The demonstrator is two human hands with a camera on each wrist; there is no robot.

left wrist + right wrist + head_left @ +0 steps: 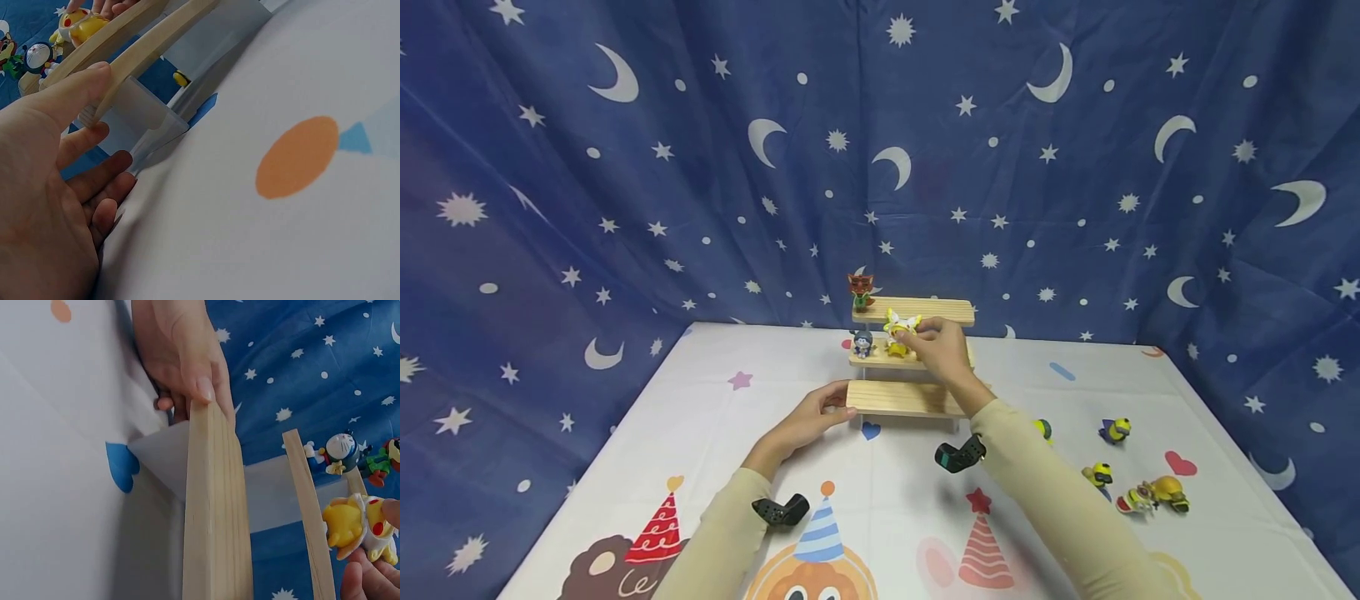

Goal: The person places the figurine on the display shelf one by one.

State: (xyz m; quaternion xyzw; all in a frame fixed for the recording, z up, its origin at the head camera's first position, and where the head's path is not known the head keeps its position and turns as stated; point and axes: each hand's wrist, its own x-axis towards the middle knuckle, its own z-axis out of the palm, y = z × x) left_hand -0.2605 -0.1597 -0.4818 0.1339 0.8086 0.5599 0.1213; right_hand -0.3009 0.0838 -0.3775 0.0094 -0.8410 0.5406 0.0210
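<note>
Okay, just left of and below centre frame, your left hand (808, 417) pinched the bottom shelf's (898, 398) left end, thumb against fingers. Farther back, at centre, your right hand (943, 346) pinched the yellow figurine (895, 333) by its head, thumb over the front, at the middle shelf (880, 363); base contact unclear. Likely light, stiff plastic, a bit slippery; head or body seemed the surest hold. Behind, a fox-like figure (861, 292) stood on the top shelf (925, 310).
</note>
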